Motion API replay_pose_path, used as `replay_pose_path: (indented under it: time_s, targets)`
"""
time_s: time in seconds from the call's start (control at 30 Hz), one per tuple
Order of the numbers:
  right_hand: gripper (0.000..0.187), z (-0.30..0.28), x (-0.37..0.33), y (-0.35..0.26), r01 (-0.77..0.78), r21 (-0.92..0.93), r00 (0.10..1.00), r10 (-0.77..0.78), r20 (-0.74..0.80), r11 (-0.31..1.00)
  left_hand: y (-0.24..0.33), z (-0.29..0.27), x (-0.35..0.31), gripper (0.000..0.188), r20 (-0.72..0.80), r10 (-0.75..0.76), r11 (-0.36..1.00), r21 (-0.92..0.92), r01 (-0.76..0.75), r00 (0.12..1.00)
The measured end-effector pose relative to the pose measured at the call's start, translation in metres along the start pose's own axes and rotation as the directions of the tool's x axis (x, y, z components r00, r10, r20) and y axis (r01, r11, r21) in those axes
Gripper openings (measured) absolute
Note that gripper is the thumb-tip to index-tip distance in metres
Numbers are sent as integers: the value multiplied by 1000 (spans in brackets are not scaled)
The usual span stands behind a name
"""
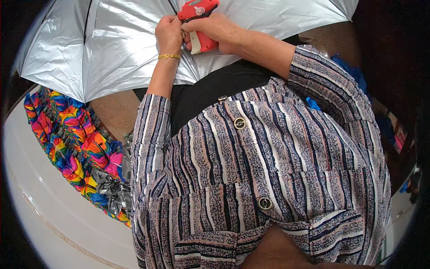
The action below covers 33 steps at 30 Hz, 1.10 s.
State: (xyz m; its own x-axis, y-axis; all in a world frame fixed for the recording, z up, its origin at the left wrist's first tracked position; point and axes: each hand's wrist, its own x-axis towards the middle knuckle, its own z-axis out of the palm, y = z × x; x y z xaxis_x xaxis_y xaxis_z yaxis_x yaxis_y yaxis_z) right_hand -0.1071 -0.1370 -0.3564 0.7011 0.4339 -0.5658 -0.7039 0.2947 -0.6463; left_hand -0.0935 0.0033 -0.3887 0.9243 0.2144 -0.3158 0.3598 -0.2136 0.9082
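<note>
A silver-lined umbrella is spread open over my lap, with dark ribs across its shiny fabric. My right hand grips a red and white handheld tagging gun, its fingers wrapped round the handle. Close against the gun's front, my left hand is closed in a pinch beside one umbrella rib. What lies between its fingertips is too small and hidden to make out. Both hands are over the near part of the silver fabric.
Multicoloured bundled umbrellas lie in rows to my left, with crumpled silver fabric beside them. Pale floor curves round that side. Blue material shows beyond my right arm.
</note>
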Motion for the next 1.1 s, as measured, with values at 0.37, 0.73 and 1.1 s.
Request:
replay_pose_path:
  time_s: [0.37, 0.73, 1.1]
  targets:
    - [9, -1, -5, -4, 1, -28, 999, 0, 51, 1000, 0, 1, -2, 20, -10, -2, 1000, 25, 3, 1000]
    - [12, -1, -2, -1, -1, 12, 1000, 1, 31, 1000, 0, 1, 0, 19, -23, 14, 996, 92, -12, 1000]
    - [21, -3, 4, 4, 2, 57, 1000, -3, 14, 998, 6, 4, -6, 19, -24, 10, 999, 48, -9, 1000]
